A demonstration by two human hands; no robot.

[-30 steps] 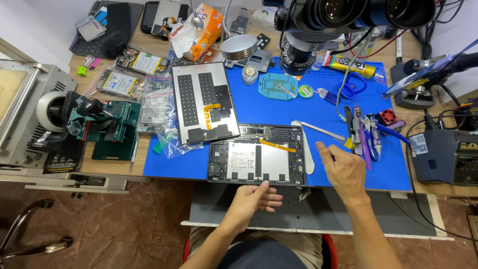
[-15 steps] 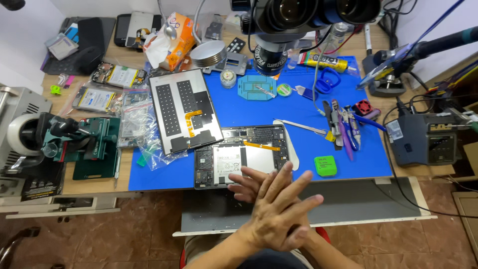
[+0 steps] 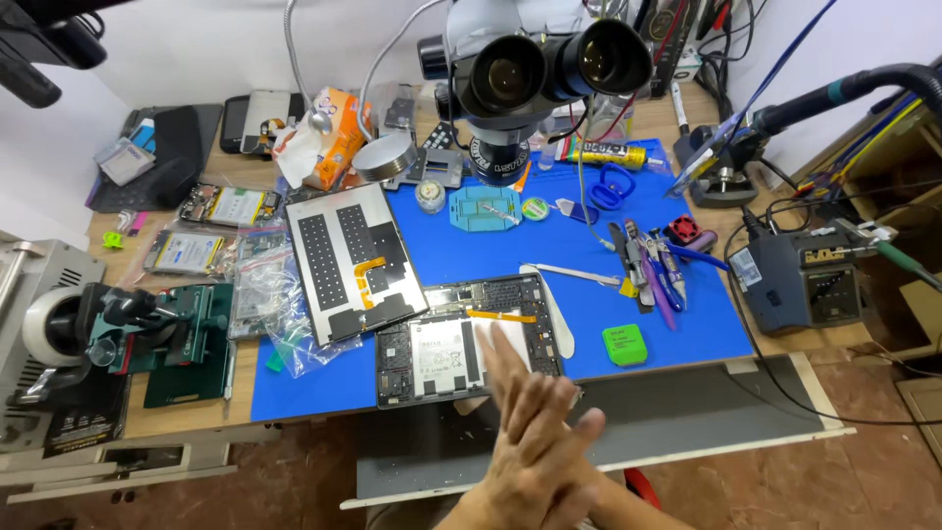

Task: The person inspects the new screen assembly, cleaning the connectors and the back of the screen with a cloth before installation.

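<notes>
Just beyond my hands point(image 3: 535, 447), pressed palm to palm and holding nothing, lies the opened tablet point(image 3: 469, 341), internals bared. Its screen point(image 3: 355, 260) sits farther left, already off; I judge reassembly remains.

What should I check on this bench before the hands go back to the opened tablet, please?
1. Hands free of tools: ok, left hand and right hand are pressed together, holding nothing.
2. Opened tablet flat on the blue mat: ok.
3. Orange flex cable intact: cannot tell.
4. Detached screen panel clear of the tablet: not ok, its corner meets the tablet edge.
5. White pry tool within reach: ok, beside the tablet.
6. Green box out of the way: ok.
</notes>
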